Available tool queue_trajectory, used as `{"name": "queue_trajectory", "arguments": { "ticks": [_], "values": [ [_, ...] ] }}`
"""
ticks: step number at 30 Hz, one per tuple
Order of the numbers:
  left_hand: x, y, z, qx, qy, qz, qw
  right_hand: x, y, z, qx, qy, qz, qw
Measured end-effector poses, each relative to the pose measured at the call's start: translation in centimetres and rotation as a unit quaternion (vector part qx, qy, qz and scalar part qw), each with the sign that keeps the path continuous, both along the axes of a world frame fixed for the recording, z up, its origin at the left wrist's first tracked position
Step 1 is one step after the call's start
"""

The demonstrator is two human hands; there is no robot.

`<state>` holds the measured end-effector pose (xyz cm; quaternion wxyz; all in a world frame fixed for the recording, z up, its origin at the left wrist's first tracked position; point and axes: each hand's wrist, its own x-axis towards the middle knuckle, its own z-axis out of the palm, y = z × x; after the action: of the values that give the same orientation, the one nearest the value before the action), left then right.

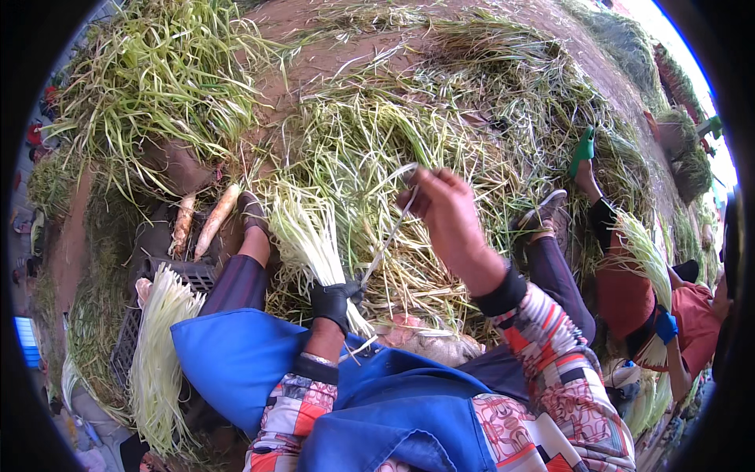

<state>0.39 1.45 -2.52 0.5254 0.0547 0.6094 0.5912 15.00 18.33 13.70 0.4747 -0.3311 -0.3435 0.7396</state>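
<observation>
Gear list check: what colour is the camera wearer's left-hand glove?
The left-hand glove is black, seen best in the head view.

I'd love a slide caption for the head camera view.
A black-gloved left hand holds a bundle of long, whitish-green stalks while the raised right hand pinches a thin white strand.

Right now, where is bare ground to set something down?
Mostly bare ground lies at the top, between the left leafy heap and the strewn leaves; another strip borders the far green heaps, upper right. It is crowded around the left hand, gripping a pale stalk bunch, and beneath the right hand.
</observation>
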Motion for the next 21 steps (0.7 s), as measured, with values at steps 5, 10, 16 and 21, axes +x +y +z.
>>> {"name": "queue_trajectory", "arguments": {
  "ticks": [5,10,16,21],
  "values": [
    [-0.8,-1.3,-4.0,-0.166,0.164,-0.104,0.967,3.7,6.0,11.5,0.191,0.080,-0.066,0.976],
    [-1.2,-0.9,-4.8,-0.126,0.137,-0.052,0.981,4.4,8.4,12.0,0.046,-0.013,-0.020,0.999],
    [-0.2,-0.1,3.2,0.052,0.005,-0.014,0.999,-0.9,1.4,-2.1,-0.298,-0.066,0.151,0.940],
    [0.9,0.0,7.6,0.061,-0.045,-0.049,0.996,-5.8,-2.6,-8.6,-0.415,-0.044,0.129,0.900]
  ]
}}
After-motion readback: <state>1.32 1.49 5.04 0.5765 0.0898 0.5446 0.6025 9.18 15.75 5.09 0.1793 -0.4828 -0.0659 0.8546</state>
